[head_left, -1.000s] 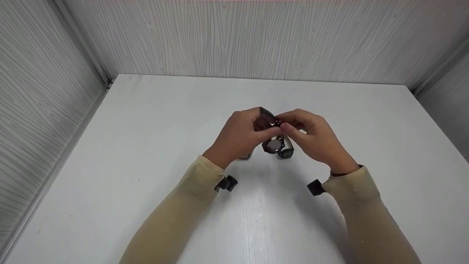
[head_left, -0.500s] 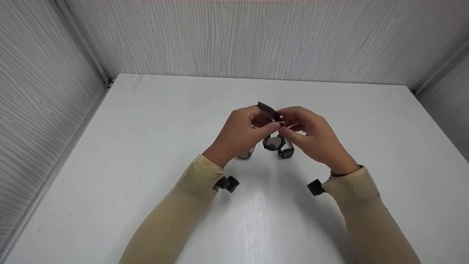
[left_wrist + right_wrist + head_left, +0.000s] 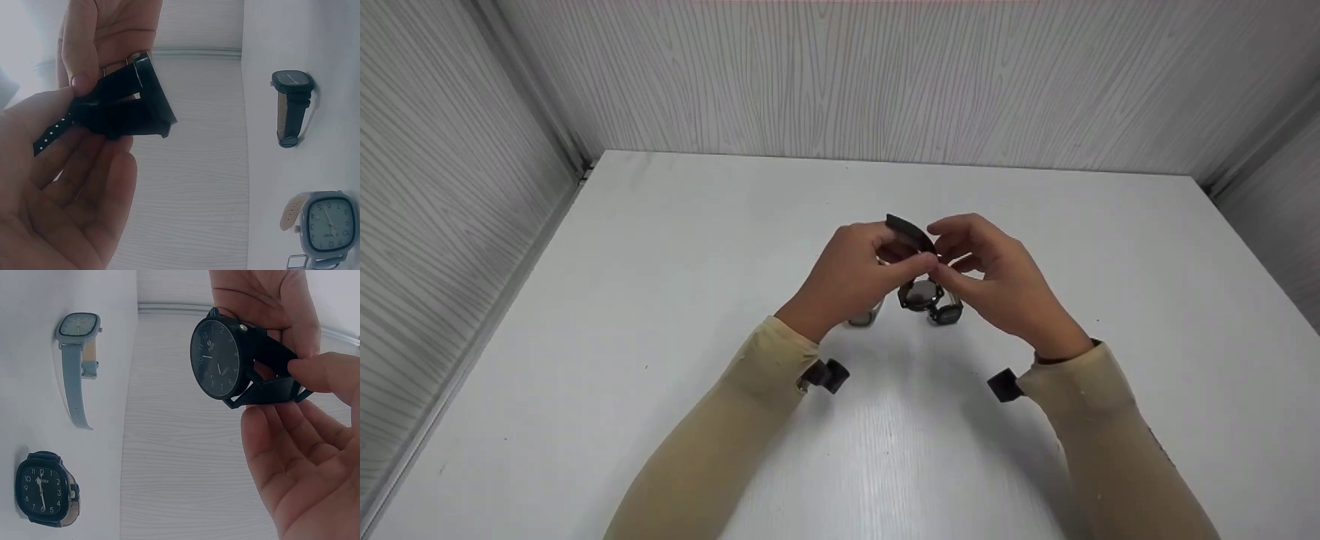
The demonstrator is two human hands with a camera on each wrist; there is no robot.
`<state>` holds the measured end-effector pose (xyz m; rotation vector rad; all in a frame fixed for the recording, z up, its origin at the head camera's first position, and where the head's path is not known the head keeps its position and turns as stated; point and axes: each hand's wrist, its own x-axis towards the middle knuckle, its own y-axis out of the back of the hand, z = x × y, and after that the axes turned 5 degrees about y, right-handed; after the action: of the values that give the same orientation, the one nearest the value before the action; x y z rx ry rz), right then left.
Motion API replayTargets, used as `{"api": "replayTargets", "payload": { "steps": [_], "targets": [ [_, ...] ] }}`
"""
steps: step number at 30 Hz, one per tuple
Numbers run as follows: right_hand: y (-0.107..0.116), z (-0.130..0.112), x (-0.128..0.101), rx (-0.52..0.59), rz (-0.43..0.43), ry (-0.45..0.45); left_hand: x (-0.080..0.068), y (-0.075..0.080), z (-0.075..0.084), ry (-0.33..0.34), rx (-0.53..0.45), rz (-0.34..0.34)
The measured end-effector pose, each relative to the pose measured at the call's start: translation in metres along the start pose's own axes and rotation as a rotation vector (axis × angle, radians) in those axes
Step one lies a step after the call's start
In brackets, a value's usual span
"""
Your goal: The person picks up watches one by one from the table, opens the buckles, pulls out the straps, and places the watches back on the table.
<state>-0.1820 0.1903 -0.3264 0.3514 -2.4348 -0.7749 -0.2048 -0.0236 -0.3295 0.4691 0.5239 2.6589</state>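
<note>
Above the table, both hands hold a black round-faced wristwatch (image 3: 216,359), its dial facing down and toward the person. My left hand (image 3: 851,262) pinches the strap near the buckle area between thumb and fingers. The strap's loose end (image 3: 907,229), with a row of holes in the left wrist view, sticks up over the left fingers. My right hand (image 3: 997,277) has its thumb (image 3: 320,371) on the strap, fingers curved below; its index finger is lifted off the strap in the head view. The buckle itself is hidden by the thumbs.
On the white table (image 3: 735,247) lie two more watches: a black square-faced one (image 3: 42,489) at the right and a grey square-faced one (image 3: 329,225) at the left, partly behind the left hand. Wood-grained panels (image 3: 840,82) enclose the back and sides.
The strap end has risen a little and shows more over the left fingers. My right index finger has lifted off the strap, and the right thumb has lowered slightly.
</note>
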Motion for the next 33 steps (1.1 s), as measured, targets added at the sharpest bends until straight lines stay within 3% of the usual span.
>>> {"api": "replayTargets", "payload": {
  "steps": [21, 33],
  "targets": [
    [-0.0034, 0.0008, 0.0000, 0.027, -0.025, -0.022, -0.0023, 0.0020, -0.0045, -0.084, -0.031, 0.068],
    [-0.0016, 0.0022, 0.0002, 0.003, 0.011, -0.027, 0.0012, -0.0013, -0.0018, -0.103, -0.047, 0.052]
  ]
}}
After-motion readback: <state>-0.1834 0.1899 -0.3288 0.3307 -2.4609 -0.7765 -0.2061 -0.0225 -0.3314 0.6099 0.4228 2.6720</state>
